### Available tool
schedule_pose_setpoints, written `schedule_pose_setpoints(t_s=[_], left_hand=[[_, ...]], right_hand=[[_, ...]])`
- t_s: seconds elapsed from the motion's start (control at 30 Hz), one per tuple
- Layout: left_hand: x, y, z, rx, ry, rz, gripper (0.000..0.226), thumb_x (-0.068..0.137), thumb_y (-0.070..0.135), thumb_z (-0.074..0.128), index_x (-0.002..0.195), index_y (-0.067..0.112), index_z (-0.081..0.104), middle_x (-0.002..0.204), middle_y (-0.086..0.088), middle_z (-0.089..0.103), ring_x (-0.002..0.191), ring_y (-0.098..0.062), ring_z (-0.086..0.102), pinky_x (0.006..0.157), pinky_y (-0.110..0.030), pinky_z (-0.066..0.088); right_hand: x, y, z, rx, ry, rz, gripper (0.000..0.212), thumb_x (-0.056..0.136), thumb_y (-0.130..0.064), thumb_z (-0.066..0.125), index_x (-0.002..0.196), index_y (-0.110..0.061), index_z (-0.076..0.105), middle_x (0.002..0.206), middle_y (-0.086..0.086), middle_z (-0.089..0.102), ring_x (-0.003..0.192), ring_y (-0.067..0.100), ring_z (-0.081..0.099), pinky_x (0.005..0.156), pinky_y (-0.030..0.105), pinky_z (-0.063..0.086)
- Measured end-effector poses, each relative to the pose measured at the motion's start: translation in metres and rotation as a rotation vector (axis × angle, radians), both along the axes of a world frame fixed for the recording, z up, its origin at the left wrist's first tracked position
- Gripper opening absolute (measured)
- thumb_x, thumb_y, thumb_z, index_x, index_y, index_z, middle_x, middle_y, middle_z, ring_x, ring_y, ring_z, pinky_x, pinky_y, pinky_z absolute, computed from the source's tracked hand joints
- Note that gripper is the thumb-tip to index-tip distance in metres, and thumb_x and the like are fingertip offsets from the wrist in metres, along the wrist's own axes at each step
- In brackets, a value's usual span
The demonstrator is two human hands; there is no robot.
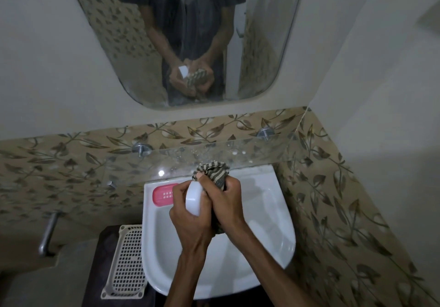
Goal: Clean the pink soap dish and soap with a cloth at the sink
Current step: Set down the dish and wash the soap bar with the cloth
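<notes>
Over the white sink my left hand grips a white bar of soap, held upright. Pressed against the soap's right side is a grey striped cloth, bunched in my right hand; its lower end hangs below that hand. The pink soap dish lies empty on the sink's back left ledge, just left of my left hand and partly hidden by it.
A glass shelf on two metal pegs runs above the sink's back edge. A white perforated basket lies on a dark surface left of the sink. A metal pipe sticks out at the left wall. A mirror hangs above.
</notes>
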State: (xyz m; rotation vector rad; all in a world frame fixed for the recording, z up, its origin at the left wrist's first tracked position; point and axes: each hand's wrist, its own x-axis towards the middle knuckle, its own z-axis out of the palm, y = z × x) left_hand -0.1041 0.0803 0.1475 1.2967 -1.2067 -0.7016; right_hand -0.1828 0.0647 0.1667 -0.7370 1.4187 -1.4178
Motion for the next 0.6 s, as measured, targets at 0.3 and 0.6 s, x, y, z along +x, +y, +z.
schedule_pose_setpoints(t_s=[0.3,0.6], left_hand=[[-0.004,0.001,-0.003,-0.040,-0.030,0.056,0.033,0.086,0.040,0.060,0.117,0.050,0.061,0.114,0.026,0.066,0.106,0.002,0.064,0.087,-0.011,0.047],[-0.002,0.001,-0.006,0.430,0.313,-0.156,0.045,0.071,0.018,0.065,0.115,0.027,0.070,0.103,0.014,0.077,0.095,-0.005,0.071,0.073,-0.015,0.055]], right_hand=[[0.001,-0.002,-0.023,0.133,-0.148,-0.023,0.038,0.081,-0.052,0.079,0.082,-0.014,0.077,0.081,0.005,0.078,0.083,0.024,0.076,0.078,0.043,0.061],[-0.014,-0.018,-0.025,0.206,-0.186,-0.036,0.023,0.078,-0.035,0.078,0.075,-0.013,0.076,0.074,0.004,0.074,0.072,0.023,0.072,0.068,0.038,0.059]])
